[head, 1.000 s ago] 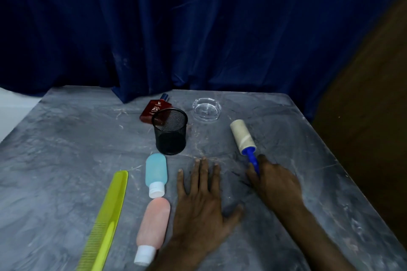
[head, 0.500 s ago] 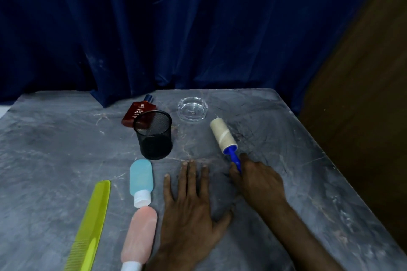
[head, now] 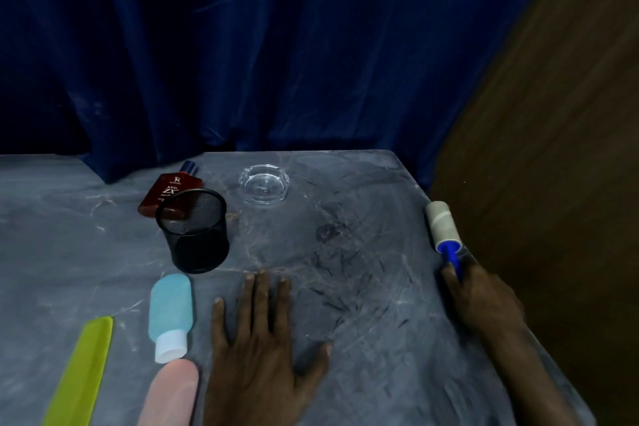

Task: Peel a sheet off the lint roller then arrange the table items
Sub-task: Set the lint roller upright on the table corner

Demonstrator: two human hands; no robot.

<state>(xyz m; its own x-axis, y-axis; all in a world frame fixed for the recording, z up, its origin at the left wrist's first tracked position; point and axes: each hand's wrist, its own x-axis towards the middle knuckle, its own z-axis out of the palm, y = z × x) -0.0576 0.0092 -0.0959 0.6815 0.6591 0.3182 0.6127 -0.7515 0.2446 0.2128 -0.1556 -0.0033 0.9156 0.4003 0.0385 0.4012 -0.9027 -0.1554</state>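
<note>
The lint roller (head: 443, 226), a pale roll on a blue handle, is at the table's right edge. My right hand (head: 484, 297) grips its handle, roll pointing away from me. My left hand (head: 259, 342) lies flat on the grey table (head: 345, 245) with fingers spread, holding nothing. Left of it lie a blue bottle (head: 170, 311) and a pink bottle (head: 169, 394), end to end. A yellow-green comb (head: 83, 373) lies at the lower left.
A black mesh cup (head: 195, 232) stands beyond the blue bottle. Behind it lies a red perfume bottle (head: 166, 192). A clear glass ashtray (head: 264, 183) sits at the back. Dark blue curtain hangs behind; brown wall runs along the right.
My right hand has carried the lint roller from the middle of the table to its right edge. The left hand stays flat. The camera has shifted.
</note>
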